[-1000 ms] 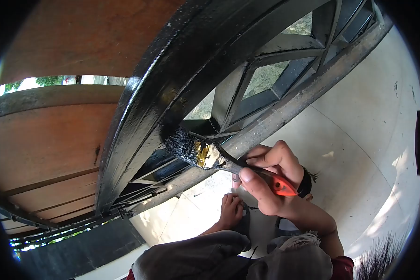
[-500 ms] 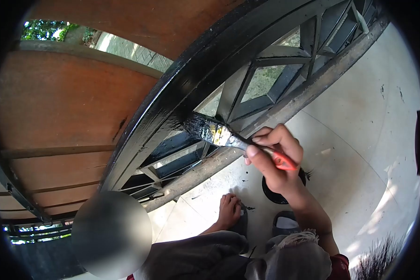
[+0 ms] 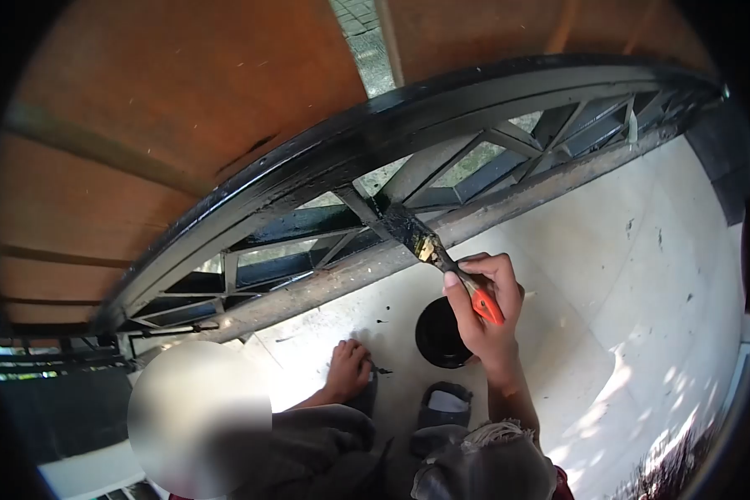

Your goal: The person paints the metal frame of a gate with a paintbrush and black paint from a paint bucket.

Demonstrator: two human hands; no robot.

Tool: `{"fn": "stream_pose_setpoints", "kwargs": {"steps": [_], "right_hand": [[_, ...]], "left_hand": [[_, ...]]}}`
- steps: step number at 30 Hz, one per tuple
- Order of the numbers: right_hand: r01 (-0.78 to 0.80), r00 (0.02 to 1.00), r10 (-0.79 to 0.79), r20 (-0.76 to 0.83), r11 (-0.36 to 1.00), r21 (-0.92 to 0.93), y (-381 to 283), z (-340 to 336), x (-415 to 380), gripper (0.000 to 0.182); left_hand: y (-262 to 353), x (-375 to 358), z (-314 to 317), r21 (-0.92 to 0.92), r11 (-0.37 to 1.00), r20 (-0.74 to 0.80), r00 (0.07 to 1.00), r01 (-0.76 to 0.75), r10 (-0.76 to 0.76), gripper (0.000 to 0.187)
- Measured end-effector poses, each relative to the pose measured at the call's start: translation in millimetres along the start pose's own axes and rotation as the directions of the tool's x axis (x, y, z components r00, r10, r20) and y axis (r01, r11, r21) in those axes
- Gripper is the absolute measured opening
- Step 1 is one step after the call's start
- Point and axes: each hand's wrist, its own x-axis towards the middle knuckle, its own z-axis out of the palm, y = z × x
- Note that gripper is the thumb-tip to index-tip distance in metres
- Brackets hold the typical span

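Observation:
My right hand (image 3: 485,310) grips a paintbrush (image 3: 450,268) by its orange handle. The black, paint-loaded bristles rest against a diagonal bar low in the black metal gate (image 3: 342,150), just above its bottom rail (image 3: 508,204). The gate frame glistens with wet black paint. My left hand is not in view.
A round black paint container (image 3: 438,333) sits on the pale tiled floor (image 3: 633,300) below my hand. My bare foot (image 3: 347,371) and a dark sandal (image 3: 443,407) are close to it. Orange-brown panels (image 3: 167,108) fill the gate's upper part. My grey-clad knees are at the bottom.
The brush has moved off the thick curved frame down to a lower diagonal bar. The view has pulled back and tilted, and the paint container is now uncovered.

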Motion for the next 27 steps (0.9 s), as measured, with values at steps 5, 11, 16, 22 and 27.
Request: {"fn": "stream_pose_setpoints", "kwargs": {"steps": [5, 11, 16, 22, 27], "right_hand": [[-0.022, 0.999, 0.024, 0.032, 0.998, -0.059, -39.2, -15.3, 14.7, 0.031], [0.154, 0.935, 0.022, 0.354, 0.874, -0.461, -77.7, -14.3, 53.0, 0.023], [0.175, 0.868, 0.127, 0.479, 0.826, -0.536, -118.3, 0.6, 72.2, 0.029], [0.344, 0.9, -0.101, 0.425, 0.761, -0.549, -101.7, -1.3, 48.1, 0.036], [0.017, 0.991, 0.053, 0.126, 0.867, -0.498, -76.5, 9.9, 36.5, 0.039]], "left_hand": [[8.8, 3.1, -9.2, -0.039, 0.999, -0.009, 1.0, 0.013, -0.014, 0.012], [2.5, -0.5, -10.2, -0.083, 0.996, -0.049, 0.998, -0.037, 0.033, 0.012], [1.3, -0.1, -8.8, -0.053, 0.996, -0.071, 0.995, -0.068, 0.064, 0.011], [2.0, 1.8, -5.7, -0.041, 0.997, -0.035, 0.997, -0.065, 0.064, 0.011], [-0.4, 1.1, -9.0, -0.055, 0.994, 0.013, 0.995, -0.098, 0.099, 0.01]]}}
